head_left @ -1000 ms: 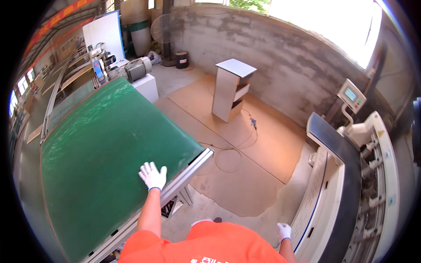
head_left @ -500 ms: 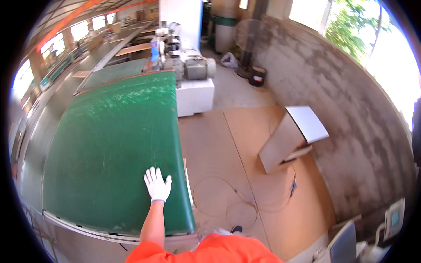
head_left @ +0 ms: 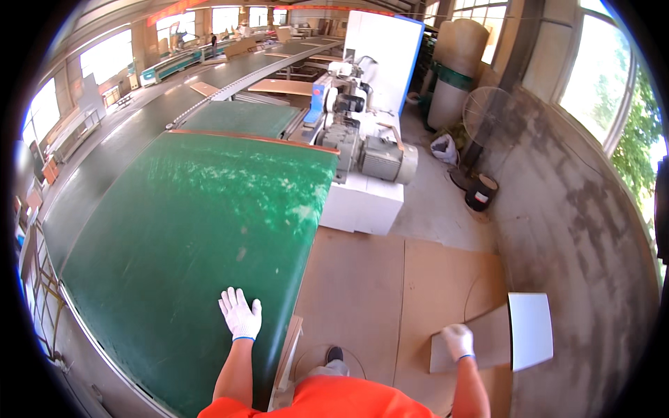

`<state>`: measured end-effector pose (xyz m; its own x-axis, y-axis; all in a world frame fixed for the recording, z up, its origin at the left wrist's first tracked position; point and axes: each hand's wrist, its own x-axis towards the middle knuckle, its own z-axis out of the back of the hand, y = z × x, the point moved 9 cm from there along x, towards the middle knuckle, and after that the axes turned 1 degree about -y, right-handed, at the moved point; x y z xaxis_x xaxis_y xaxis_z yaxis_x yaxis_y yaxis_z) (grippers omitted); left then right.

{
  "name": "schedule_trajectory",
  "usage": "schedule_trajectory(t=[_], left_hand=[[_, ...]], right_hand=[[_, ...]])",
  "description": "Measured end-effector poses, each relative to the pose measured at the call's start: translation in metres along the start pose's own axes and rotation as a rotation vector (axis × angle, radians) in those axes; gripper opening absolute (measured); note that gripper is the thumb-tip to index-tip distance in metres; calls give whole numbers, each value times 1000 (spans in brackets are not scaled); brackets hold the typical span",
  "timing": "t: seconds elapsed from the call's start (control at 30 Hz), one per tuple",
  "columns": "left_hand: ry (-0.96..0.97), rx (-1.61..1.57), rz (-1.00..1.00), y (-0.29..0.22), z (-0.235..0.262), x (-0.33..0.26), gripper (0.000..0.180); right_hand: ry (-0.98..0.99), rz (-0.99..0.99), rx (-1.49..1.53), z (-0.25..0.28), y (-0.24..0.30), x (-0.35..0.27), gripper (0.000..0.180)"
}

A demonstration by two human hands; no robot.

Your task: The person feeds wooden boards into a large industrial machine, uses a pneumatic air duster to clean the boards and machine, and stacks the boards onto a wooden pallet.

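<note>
My left hand, in a white knit glove, lies on the green conveyor belt near its right edge. Its fingers are spread and it holds nothing. To the right, my right hand, also gloved in white, is in front of a brown board stand with a white top panel. The hand overlaps the stand in view, and I cannot tell whether they touch. Its fingers look bent, but they are too indistinct to show whether they are closed.
Beyond the belt is a machine with a grey motor on a white base. Brown sheets cover the floor beside the belt. A black bucket and a fan stand by the stained wall.
My view has turned, showing more of the far hall. My right hand has come into view in front of the board stand. My left hand still lies spread on the belt.
</note>
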<state>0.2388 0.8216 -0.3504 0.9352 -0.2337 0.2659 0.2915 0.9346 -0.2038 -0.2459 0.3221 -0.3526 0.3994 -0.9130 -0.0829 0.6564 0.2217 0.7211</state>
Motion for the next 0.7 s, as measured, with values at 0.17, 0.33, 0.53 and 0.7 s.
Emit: schedule_trajectory(t=[0.17, 0.33, 0.53, 0.7], left_hand=[[22, -15, -9, -44, -40, 95, 69], [-29, 22, 118, -45, -59, 178, 65], [-228, 49, 369, 11, -56, 229, 55], [-255, 113, 788, 20, -69, 238, 59]], right_hand=[[641, 129, -274, -165, 52, 45, 48], [810, -90, -328, -216, 43, 138, 49], [746, 106, -299, -279, 122, 346, 47], [843, 491, -326, -357, 297, 464, 47]])
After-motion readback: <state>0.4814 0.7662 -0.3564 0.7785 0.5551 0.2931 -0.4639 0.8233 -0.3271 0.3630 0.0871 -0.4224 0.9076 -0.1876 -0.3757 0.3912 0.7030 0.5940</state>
